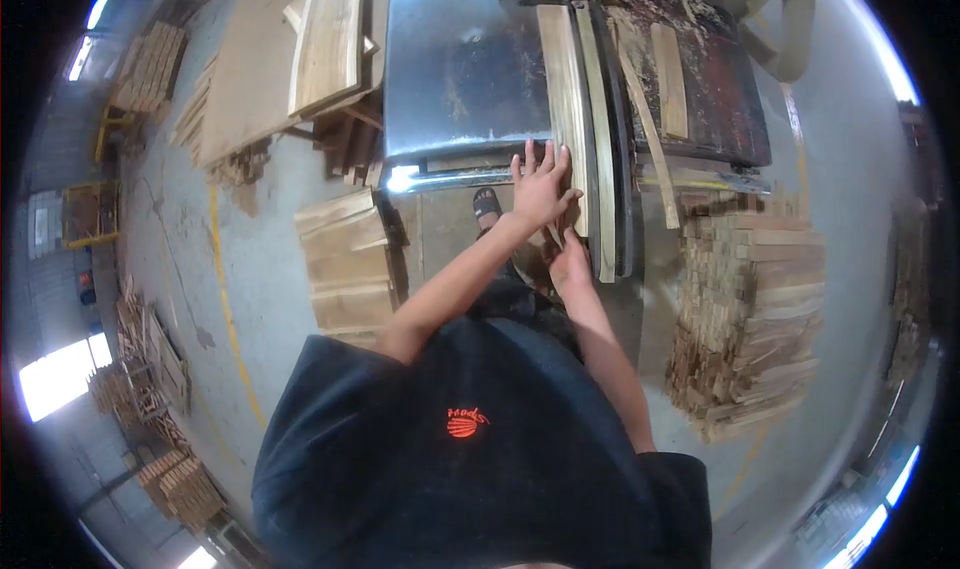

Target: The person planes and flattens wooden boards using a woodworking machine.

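A long pale wooden board point(565, 79) lies along the right side of a shiny metal machine table point(465, 69), its near end reaching past the table's front edge. My left hand point(541, 187) rests on the board's left side near that edge, with its fingers spread and pointing away from me. Just below it, my right hand point(569, 261) grips the board's near end from underneath; part of its fingers is hidden. Right beside the board runs a narrow guide strip point(600, 139), parallel to it.
Thin offcuts point(670, 79) and sawdust lie on the dark right half of the machine. A tall stack of wood pieces point(770, 309) stands to the right. On the left are stacked boards point(345, 254) and a panel with planks point(330, 44). One sandaled foot point(487, 207) shows below the table.
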A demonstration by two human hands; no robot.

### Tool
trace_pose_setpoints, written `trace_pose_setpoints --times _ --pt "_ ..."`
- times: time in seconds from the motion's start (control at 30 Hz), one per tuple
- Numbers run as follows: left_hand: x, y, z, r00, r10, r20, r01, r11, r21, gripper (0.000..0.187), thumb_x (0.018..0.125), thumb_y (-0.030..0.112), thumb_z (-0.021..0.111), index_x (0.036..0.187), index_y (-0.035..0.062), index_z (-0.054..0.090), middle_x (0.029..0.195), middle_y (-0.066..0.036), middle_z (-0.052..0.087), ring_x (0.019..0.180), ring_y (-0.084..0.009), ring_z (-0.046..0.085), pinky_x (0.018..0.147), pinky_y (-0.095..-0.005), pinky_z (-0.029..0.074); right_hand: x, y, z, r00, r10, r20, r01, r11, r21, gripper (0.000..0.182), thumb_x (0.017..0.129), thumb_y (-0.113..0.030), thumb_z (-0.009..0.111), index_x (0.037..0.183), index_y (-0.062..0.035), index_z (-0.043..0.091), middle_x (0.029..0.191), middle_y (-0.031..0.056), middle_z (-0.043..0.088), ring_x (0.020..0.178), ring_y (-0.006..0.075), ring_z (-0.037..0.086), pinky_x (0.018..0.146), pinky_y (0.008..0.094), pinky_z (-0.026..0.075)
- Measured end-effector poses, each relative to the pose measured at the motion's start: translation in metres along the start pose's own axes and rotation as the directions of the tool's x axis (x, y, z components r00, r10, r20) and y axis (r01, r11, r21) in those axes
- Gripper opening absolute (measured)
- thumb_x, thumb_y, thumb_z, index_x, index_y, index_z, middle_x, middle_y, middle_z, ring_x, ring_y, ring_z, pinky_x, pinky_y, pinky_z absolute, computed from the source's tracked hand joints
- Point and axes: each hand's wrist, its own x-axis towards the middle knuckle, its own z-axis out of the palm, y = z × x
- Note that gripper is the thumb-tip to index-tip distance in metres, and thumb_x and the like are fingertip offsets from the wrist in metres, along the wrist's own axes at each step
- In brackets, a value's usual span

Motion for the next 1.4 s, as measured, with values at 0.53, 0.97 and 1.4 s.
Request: trace_pose_setpoints --times 0.53,0.97,1.4 --pt "0.117 -0.001 -0.002 0.950 -0.253 -0.183 0.223 0.960 -0.168 0.064 0.107 0.039 0.039 0.163 0.0106 0.029 0.169 -0.024 0.024 0.157 -0.0442 0.017 0.124 -0.0636 0.014 0.019 -0.054 0.095 1.000 0.002 -0.025 -0.010 0.950 -0.311 0.038 0.109 -0.051 0.050 0.116 -0.0159 0.064 0.098 -0.0024 0.070 0.081 0.0113 0.063 0.065 0.0270 0.044" --pt "0.253 -0.044 -0.026 0.886 -0.216 -0.410 0.143 0.969 -0.201 0.056 0.105 0.027 0.042 0.155 0.0044 0.043 0.162 -0.026 0.037 0.153 -0.0408 0.030 0.121 -0.0569 0.023 0.137 -0.122 0.216 0.932 -0.248 -0.265 0.069 0.838 -0.541 0.050 0.110 -0.051 0.046 0.083 -0.0106 0.061 0.061 -0.0003 0.057 0.044 0.0137 0.050 0.039 0.0291 0.031" --pt "0.298 -0.195 -0.104 0.969 0.145 -0.202 -0.234 0.808 -0.541 0.039 0.099 0.023 0.064 0.135 0.0089 0.065 0.146 -0.023 0.057 0.140 -0.0433 0.049 0.118 -0.0477 0.039 0.177 -0.153 0.273 0.935 -0.236 -0.265 0.080 0.868 -0.490 0.054 0.109 -0.055 0.046 0.101 -0.0031 0.059 0.065 -0.0024 0.046 0.050 0.0089 0.042 0.040 0.0233 0.027"
